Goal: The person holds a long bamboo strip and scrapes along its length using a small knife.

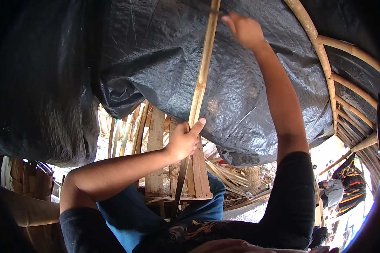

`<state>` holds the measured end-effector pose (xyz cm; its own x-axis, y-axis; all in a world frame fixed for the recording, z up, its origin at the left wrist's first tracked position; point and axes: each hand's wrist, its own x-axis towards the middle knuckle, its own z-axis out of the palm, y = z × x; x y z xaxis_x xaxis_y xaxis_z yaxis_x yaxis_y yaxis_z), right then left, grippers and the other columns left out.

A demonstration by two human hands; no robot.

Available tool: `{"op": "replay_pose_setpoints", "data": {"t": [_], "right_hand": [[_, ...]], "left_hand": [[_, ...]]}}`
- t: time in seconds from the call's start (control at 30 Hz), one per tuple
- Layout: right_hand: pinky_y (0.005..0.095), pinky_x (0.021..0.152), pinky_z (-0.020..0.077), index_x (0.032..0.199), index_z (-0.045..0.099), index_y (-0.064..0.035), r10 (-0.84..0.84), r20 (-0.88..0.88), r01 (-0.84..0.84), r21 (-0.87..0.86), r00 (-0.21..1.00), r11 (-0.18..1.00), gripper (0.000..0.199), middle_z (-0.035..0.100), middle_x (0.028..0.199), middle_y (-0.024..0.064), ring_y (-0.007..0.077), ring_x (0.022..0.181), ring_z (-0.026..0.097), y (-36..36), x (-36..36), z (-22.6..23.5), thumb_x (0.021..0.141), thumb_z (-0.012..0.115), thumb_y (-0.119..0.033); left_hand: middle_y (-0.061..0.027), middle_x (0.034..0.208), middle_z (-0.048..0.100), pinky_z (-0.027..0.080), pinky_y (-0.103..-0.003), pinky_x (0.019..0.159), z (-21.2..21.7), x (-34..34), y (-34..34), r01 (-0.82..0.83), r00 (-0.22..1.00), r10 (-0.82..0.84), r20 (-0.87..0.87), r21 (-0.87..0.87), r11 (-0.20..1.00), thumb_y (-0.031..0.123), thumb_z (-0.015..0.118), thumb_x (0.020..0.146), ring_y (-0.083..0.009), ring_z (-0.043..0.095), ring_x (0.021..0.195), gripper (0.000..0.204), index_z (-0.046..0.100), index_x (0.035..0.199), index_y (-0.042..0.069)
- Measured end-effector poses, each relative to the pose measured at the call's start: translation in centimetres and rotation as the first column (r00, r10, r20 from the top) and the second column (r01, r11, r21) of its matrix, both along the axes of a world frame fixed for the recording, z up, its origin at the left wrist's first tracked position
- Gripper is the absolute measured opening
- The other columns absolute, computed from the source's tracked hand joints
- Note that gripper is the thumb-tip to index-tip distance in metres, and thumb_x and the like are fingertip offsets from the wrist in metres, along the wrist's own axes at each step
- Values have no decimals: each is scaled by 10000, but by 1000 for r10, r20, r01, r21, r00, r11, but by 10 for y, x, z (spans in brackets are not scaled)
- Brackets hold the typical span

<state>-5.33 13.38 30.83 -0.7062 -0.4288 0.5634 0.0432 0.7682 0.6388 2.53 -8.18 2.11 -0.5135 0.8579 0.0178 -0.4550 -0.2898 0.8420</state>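
A long, pale bamboo strip [203, 67] runs slantwise from the top edge down toward my lap, its lower part dark in shadow. My left hand [185, 141] is wrapped round it at mid-length, thumb pointing up along the side. Up near the strip's top end, my right hand [243, 30] is closed, with the arm stretched far forward. A dark, thin, blurred shape reaches from its fingers across the strip; I cannot make out what it is. Beneath my left hand, a wooden plank surface [156, 156] sits between my knees.
Black plastic sheeting [156, 46] hangs in front and at the left. Bamboo poles [321, 52] frame a roof on the right. Split strips [230, 181] lie on the ground past the planks. Striped clothing [351, 185] hangs at the far right. A thick bamboo pole [29, 208] lies at lower left.
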Motion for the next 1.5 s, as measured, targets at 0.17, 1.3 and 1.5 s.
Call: {"op": "replay_pose_setpoints", "data": {"t": [0.17,1.3,1.5], "right_hand": [[521,643,526,981,588,-82,-128,-111,122,-63,986,991,508,680,784,204,419,757,662,-15,0,0,994,352,-531],[506,584,449,934,520,-28,-78,-78,1,-696,994,718,309,585,687,255,470,684,602,-4,114,-138,981,501,-333],[462,570,449,979,542,-28,-121,45,105,-823,992,559,216,576,709,233,447,665,599,-24,198,-257,975,503,-241]], "left_hand": [[35,543,393,322,-244,360,9,8,-7,-35,999,35,0,6,999,499,587,934,-71,383,415,459,418,771,105],[-1,600,448,414,-279,456,-4,-6,-6,-33,991,44,-123,97,995,290,518,1007,-101,449,484,279,436,953,30],[-31,665,555,473,-269,552,-10,-17,-25,-74,958,87,-273,57,996,278,518,1010,-111,547,559,287,526,932,2]]}}
